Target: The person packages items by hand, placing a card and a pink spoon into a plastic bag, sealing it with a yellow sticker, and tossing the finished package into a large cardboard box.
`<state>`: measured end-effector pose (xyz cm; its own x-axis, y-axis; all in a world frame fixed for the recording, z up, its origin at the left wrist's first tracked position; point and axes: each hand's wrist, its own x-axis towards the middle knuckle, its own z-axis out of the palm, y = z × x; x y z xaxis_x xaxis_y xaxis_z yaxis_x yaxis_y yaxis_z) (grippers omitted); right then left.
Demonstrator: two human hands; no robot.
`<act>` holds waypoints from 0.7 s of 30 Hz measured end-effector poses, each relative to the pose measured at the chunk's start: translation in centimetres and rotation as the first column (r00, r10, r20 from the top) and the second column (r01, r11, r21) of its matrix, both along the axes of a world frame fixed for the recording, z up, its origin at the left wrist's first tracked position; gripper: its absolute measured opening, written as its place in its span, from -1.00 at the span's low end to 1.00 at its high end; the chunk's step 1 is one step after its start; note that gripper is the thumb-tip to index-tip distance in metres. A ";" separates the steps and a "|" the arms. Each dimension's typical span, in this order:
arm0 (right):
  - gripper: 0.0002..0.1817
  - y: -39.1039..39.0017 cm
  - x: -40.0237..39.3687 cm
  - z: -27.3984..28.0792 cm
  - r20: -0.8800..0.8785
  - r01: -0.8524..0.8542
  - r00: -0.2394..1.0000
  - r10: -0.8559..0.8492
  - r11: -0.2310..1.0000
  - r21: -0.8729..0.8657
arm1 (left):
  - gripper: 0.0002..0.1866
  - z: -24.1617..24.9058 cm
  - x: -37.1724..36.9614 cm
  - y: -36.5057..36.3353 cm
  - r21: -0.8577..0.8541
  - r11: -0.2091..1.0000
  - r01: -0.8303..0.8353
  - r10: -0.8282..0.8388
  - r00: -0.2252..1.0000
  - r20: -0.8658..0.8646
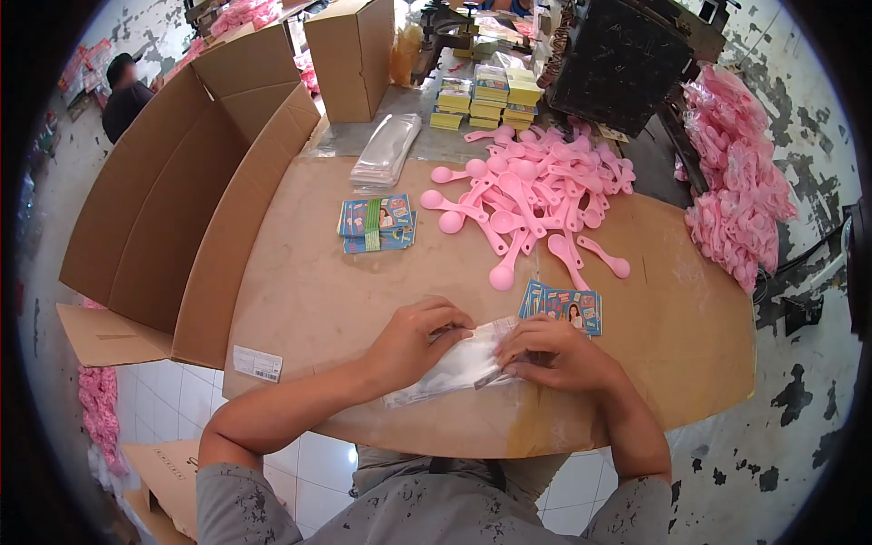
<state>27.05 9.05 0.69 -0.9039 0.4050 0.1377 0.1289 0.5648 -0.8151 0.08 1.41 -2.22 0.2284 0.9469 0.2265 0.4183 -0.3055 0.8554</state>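
Observation:
Clear plastic bags (445, 374) lie near the front edge of the table, under both my hands. My left hand (420, 338) pinches the upper edge of the bags with thumb and fingers. On the other side, my right hand (550, 351) has its fingers curled on the bags' right end. Just beyond the right hand rests a fanned stack of blue printed cards (574, 311). A pile of pink plastic scoops (527, 186) spreads over the far part of the table. Left of it sits a blue card bundle (374, 223) with a green band.
An open cardboard box (168, 200) stands along the left side. More clear bags (387, 150) and yellow-edged card stacks (490, 91) lie at the back. Pink scoops in plastic bags (738, 182) hang at the right. A label (257, 362) is on the table. Another person (125, 98) is at far left.

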 end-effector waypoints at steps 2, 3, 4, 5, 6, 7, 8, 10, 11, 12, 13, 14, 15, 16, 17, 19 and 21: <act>-0.81 -0.2 -0.1 -0.2 0.036 0.033 0.999 -0.033 0.999 -0.002 | -0.81 0.6 -0.1 0.1 -0.102 0.995 -0.011 0.011 1.000 -0.002; -0.79 -0.2 -0.1 -0.2 0.025 0.035 0.999 -0.035 0.999 0.012 | -0.82 1.3 0.0 0.1 -0.181 0.983 -0.030 0.032 0.999 0.008; -0.78 -0.1 0.0 -0.2 0.015 0.036 0.999 -0.037 0.999 0.028 | -0.84 1.7 0.0 0.0 -0.258 0.965 -0.049 0.055 0.998 0.016; -0.77 -0.1 0.0 -0.1 0.004 0.037 0.999 -0.037 0.998 0.044 | -0.85 1.4 -0.1 0.0 -0.250 0.966 -0.059 0.078 0.995 0.067; -0.75 -0.1 0.0 -0.3 0.000 0.037 0.999 -0.037 0.998 0.056 | -0.87 0.7 -0.1 0.0 -0.243 0.968 -0.069 0.100 0.988 0.119; -0.73 0.0 0.0 -0.5 -0.004 0.038 0.999 -0.038 0.997 0.069 | -0.88 0.0 -0.2 0.2 -0.236 0.969 -0.078 0.120 0.978 0.171; -0.72 0.0 0.0 -0.7 -0.009 0.039 0.999 -0.038 0.996 0.082 | -0.89 -0.6 -0.2 0.5 -0.201 0.977 -0.074 0.134 0.944 0.303; -0.71 -0.4 -0.1 -0.5 0.018 0.079 0.997 -0.081 0.992 0.101 | -0.90 -0.9 -0.3 1.1 -0.131 0.988 -0.081 0.140 0.825 0.548; -0.71 -0.6 -0.1 -0.3 0.030 0.098 0.994 -0.102 0.989 0.112 | -0.88 -0.8 -0.8 1.3 -0.201 0.979 -0.028 0.146 0.787 0.600; -0.69 -0.8 -0.1 0.0 0.056 0.171 0.984 -0.171 0.985 -0.007 | -0.86 0.3 -1.4 1.3 -0.265 0.964 0.030 0.156 0.745 0.649; -0.67 -1.2 0.0 0.4 0.091 0.244 0.968 -0.234 0.962 -0.125 | -0.84 1.0 -1.8 1.3 -0.324 0.942 0.091 0.171 0.700 0.694; -0.64 -1.4 0.0 0.7 0.134 0.315 0.947 -0.291 0.919 -0.238 | -0.81 1.3 -1.8 1.2 -0.329 0.938 0.106 0.165 0.699 0.696; -0.62 -1.2 0.1 0.4 0.068 0.361 0.932 -0.355 0.898 -0.252 | -0.79 1.4 -1.9 1.1 -0.334 0.935 0.121 0.159 0.698 0.698; -0.60 -0.8 0.2 0.0 0.004 0.403 0.909 -0.417 0.874 -0.271 | -0.76 1.6 -1.9 1.0 -0.340 0.930 0.136 0.154 0.696 0.701; -0.58 -0.6 0.3 -0.2 -0.059 0.441 0.877 -0.477 0.848 -0.293 | -0.73 1.7 -1.8 0.9 -0.337 0.931 0.141 0.146 0.703 0.696; -0.56 -0.3 0.1 0.0 -0.121 0.468 0.815 -0.566 0.768 -0.437 | -0.67 1.7 -1.4 0.7 -0.332 0.931 0.151 0.128 0.718 0.684; -0.56 -0.2 -0.1 0.3 -0.173 0.476 0.764 -0.622 0.723 -0.502 | -0.63 1.3 -1.1 0.5 -0.336 0.932 0.137 0.107 0.780 0.617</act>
